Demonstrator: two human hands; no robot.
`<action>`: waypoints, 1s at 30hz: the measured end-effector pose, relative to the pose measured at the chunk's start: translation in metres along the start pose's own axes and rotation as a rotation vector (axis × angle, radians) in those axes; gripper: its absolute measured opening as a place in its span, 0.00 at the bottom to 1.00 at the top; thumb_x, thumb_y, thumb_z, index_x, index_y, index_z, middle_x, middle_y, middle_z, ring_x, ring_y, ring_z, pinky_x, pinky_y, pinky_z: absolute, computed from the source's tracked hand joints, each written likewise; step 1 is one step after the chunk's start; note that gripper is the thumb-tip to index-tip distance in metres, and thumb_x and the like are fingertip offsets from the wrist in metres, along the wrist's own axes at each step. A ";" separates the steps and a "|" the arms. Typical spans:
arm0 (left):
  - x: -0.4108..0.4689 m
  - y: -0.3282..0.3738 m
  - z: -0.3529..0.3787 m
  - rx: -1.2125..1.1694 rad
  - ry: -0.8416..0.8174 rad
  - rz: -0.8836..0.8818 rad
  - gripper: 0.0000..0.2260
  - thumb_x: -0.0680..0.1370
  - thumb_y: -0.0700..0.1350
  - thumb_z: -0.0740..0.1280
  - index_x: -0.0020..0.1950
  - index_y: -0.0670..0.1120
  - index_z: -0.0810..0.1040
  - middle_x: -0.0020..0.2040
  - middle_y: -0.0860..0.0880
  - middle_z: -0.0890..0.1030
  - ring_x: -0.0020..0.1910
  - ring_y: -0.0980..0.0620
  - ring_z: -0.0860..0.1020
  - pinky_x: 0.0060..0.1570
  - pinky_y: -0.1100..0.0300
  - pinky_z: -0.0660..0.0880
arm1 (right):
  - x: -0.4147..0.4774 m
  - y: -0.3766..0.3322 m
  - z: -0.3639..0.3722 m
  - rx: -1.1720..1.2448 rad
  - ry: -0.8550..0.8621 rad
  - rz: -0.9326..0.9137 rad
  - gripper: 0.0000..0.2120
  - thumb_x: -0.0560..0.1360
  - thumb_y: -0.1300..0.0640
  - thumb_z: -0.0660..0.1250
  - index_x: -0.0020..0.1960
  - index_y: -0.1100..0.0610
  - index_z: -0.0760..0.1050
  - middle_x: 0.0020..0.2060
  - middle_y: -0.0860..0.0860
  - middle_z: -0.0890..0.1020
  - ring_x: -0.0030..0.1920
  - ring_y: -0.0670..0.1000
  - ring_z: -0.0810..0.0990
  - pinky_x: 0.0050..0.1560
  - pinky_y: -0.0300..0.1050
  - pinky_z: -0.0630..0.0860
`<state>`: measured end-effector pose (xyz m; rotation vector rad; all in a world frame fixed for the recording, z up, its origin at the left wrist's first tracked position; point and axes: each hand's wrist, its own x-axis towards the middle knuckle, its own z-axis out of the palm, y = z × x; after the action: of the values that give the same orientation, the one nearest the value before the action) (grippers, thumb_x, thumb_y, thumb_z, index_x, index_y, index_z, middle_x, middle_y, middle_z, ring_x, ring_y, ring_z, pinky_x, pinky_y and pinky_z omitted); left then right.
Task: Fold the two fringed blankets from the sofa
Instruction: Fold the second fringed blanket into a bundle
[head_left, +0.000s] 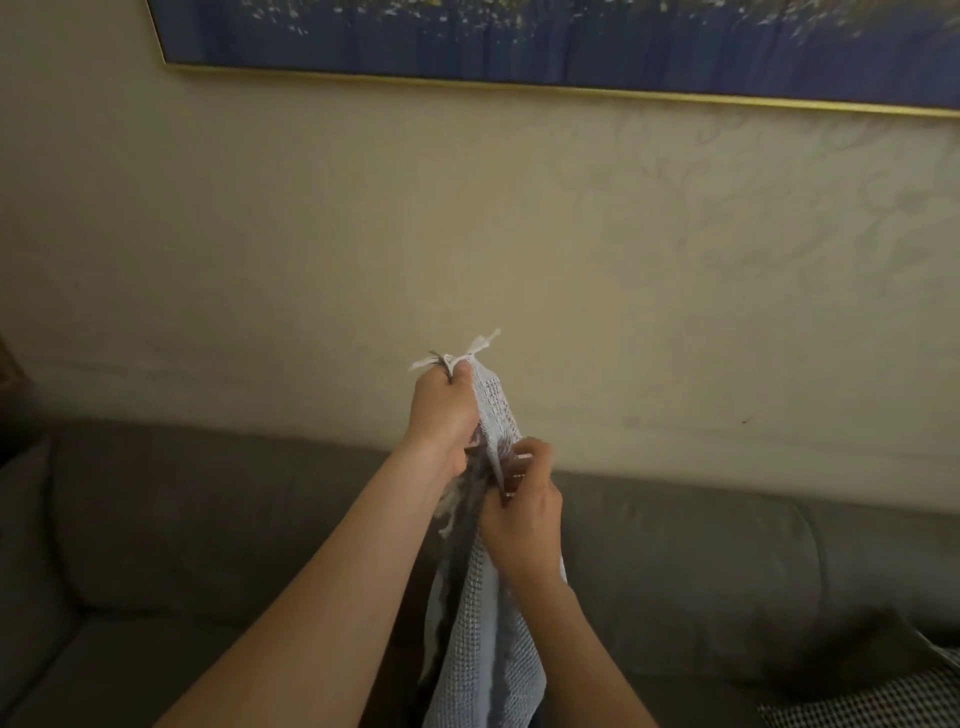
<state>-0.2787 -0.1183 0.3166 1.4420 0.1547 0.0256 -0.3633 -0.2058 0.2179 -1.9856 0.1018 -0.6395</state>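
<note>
Both of my hands were closed on the pale blue blanket (483, 639), held up in the air in front of the sofa (208, 519). With my left hand (441, 410) I pinched the top corner in a fist, and a few white tassels (480, 345) stuck out above my knuckles. Lower down and just to the right, my right hand (522, 525) gripped the same edge, fingers (530, 452) curled over the waffle weave where more fringe showed. Between the two hands the cloth ran taut and nearly upright. Below my right hand it hung bunched and doubled between my forearms, with darker grey folds and loose strands on its left side, dropping past the lower edge of view. I could not tell whether its bottom touched the seat. At the right end of the sofa lay a black-and-white checked cloth (878, 701). Behind it stood a cream wall (363, 234) with a gold-framed blue painting (571, 36).
</note>
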 end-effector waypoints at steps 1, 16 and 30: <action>0.002 0.001 -0.001 0.002 -0.008 -0.009 0.13 0.89 0.49 0.56 0.52 0.45 0.75 0.44 0.44 0.72 0.39 0.47 0.71 0.32 0.57 0.67 | -0.002 0.005 -0.001 -0.010 -0.003 -0.034 0.21 0.77 0.68 0.64 0.61 0.46 0.64 0.49 0.47 0.81 0.44 0.51 0.82 0.40 0.58 0.81; -0.016 -0.013 0.018 -0.244 0.043 -0.071 0.14 0.89 0.50 0.57 0.63 0.43 0.77 0.61 0.37 0.82 0.56 0.38 0.84 0.39 0.45 0.86 | -0.008 -0.027 0.016 -0.401 0.006 0.341 0.22 0.72 0.35 0.61 0.48 0.55 0.75 0.46 0.49 0.81 0.46 0.54 0.82 0.47 0.49 0.78; -0.033 0.010 0.009 -0.497 0.133 0.087 0.11 0.89 0.50 0.56 0.60 0.47 0.75 0.70 0.36 0.76 0.65 0.40 0.79 0.43 0.51 0.86 | -0.032 0.012 0.011 -0.112 -0.019 0.208 0.23 0.76 0.62 0.66 0.26 0.51 0.61 0.21 0.45 0.65 0.21 0.47 0.62 0.25 0.43 0.61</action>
<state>-0.3095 -0.1296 0.3301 0.9490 0.1796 0.2175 -0.3829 -0.1928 0.1912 -2.0541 0.3344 -0.4897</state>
